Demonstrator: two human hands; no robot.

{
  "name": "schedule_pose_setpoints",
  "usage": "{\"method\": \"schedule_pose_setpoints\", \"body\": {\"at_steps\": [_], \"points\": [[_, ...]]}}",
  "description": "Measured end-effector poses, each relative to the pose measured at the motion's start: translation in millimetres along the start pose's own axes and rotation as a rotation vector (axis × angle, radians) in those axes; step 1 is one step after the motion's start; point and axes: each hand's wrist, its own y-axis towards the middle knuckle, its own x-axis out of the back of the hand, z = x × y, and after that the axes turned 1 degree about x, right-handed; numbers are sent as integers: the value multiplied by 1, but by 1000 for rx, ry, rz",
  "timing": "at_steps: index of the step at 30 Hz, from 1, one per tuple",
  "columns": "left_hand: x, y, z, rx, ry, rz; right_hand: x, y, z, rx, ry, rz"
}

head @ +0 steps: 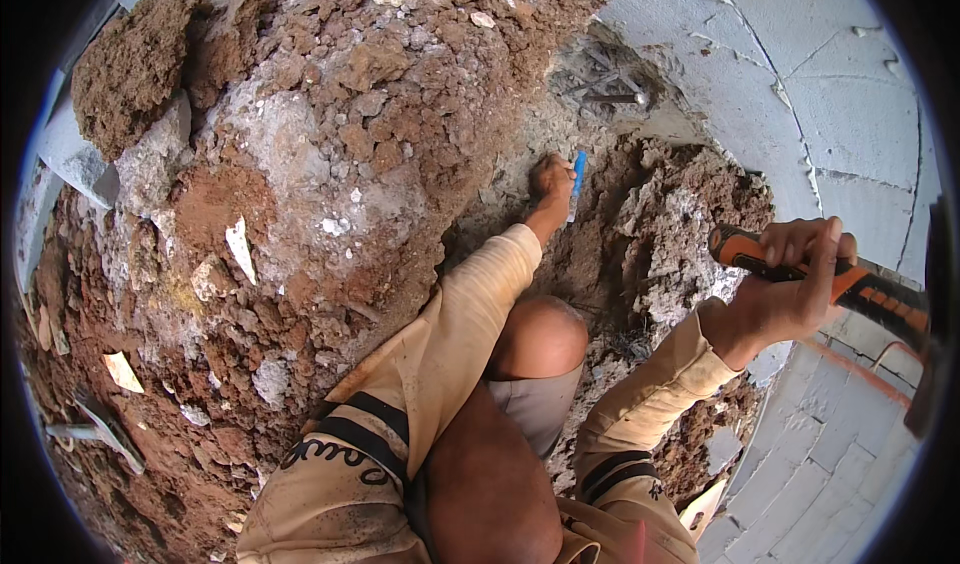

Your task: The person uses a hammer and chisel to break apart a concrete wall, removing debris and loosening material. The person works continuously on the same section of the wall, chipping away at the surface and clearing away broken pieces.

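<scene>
My left hand is closed around a slim blue tool, possibly a chisel, low in a hollow between banks of soil. A paler end of the tool points toward me; its far end is not clear. My right hand grips the orange and black handle of a hammer, raised at the right. The hammer's dark head is partly lost in the dark rim of the view. Beyond my left hand, metal bars stick out of a rough concrete recess.
Brown soil and rubble rise on the left, with a large clod on top. A metal tool lies at far left. A grey block wall borders the right. My bare knee is between my arms.
</scene>
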Motion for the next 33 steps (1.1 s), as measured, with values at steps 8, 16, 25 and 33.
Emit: {"method": "schedule_pose_setpoints", "body": {"at_steps": [8, 16, 25, 33], "points": [[-6, 2, -3, -21, 26, -6, -23, -75, -145, -1070, -502, 217], [4, -1, 1, -41, 32, -36, 4, -46, -54, -526, -176, 99], [-1, -1, -15, -70, 81, -27, -22, -66, -135, -688, -373, 146], [4, -2, -14, -34, 121, -2, 16, -89, -123, -977, -183, 179]]}}
